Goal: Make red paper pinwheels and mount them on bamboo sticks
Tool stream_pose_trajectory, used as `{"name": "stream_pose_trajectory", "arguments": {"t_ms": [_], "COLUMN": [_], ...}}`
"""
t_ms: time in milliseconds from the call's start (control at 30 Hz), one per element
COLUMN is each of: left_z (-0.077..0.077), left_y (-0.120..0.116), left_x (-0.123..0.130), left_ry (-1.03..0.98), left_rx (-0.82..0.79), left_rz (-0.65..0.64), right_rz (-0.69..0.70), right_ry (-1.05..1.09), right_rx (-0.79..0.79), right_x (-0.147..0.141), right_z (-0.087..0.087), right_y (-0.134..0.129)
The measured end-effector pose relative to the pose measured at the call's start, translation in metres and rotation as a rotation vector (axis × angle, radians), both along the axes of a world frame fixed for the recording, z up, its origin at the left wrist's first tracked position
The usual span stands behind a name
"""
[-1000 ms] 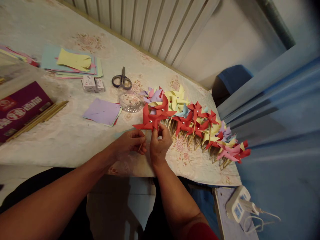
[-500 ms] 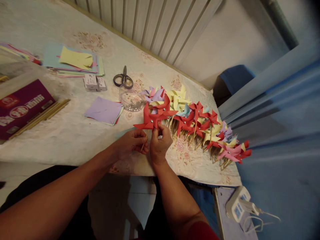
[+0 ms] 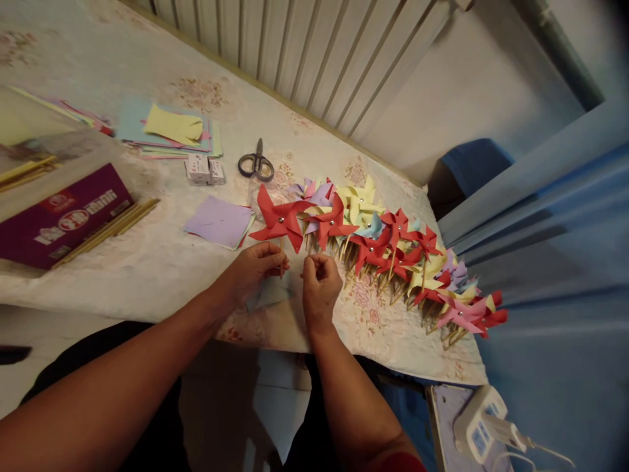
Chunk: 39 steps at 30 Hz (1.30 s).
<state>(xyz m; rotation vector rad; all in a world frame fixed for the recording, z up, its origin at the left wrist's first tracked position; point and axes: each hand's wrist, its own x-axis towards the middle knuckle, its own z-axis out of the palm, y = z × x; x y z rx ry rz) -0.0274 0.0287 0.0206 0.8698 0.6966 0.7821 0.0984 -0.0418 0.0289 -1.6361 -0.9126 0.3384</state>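
Observation:
My left hand (image 3: 256,267) is closed round the thin stick of a red paper pinwheel (image 3: 281,221). The pinwheel's blades spread above my fingers, with a shiny pin at the centre. A short distance to the right, my right hand (image 3: 322,285) is closed in a pinch, apart from that pinwheel; whatever its fingertips hold, if anything, is hidden. Finished-looking pinwheels (image 3: 400,229) in red, yellow, purple, pink and blue lie in a long heap to the right. Behind the held blades, a clear dish (image 3: 256,194) is partly covered.
Purple-topped paper squares (image 3: 219,221) lie left of the pinwheel. Scissors (image 3: 256,168), small white boxes (image 3: 198,170) and a coloured paper stack (image 3: 170,124) sit farther back. Wooden sticks (image 3: 111,231) lie against a purple-labelled box (image 3: 73,213). A power strip (image 3: 481,426) is at lower right.
The red pinwheel has turned and moved up and left in my left hand. My right hand has come away from its blades, leaving a gap between my hands. The view has shifted slightly.

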Motion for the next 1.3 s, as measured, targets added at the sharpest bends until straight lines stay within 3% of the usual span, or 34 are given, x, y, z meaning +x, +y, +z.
{"name": "stream_pose_trajectory", "arguments": {"t_ms": [100,233,600,700,867,967,1133,1300], "left_z": [-0.002,-0.006,-0.002,0.001,-0.001,-0.006,-0.006,0.002], "left_y": [0.005,0.005,-0.002,-0.004,-0.002,0.002,0.008,0.007], "left_x": [-0.001,0.0,0.0,0.0,0.001,0.001,-0.003,-0.008], "left_ry": [0.0,-0.023,0.049,0.132,0.37,0.405,0.455,0.57], "left_rx": [0.02,0.034,0.067,0.125,0.31,0.433,0.657,0.638], "left_rz": [0.068,0.049,0.014,0.136,0.488,0.602,0.623,0.547], "right_rz": [0.159,0.307,0.325,0.305,0.269,0.294,0.325,0.344], "right_ry": [0.185,0.398,0.495,0.52,0.569,0.593,0.645,0.638], "right_rx": [-0.119,-0.22,-0.223,-0.212,-0.207,-0.206,-0.221,-0.247], "right_x": [-0.006,-0.013,-0.014,-0.011,-0.006,-0.006,-0.012,-0.016], "right_z": [0.0,0.001,-0.002,-0.004,-0.008,-0.011,-0.015,-0.016], "right_y": [-0.001,0.001,0.002,0.003,0.005,0.005,0.004,0.003]}}
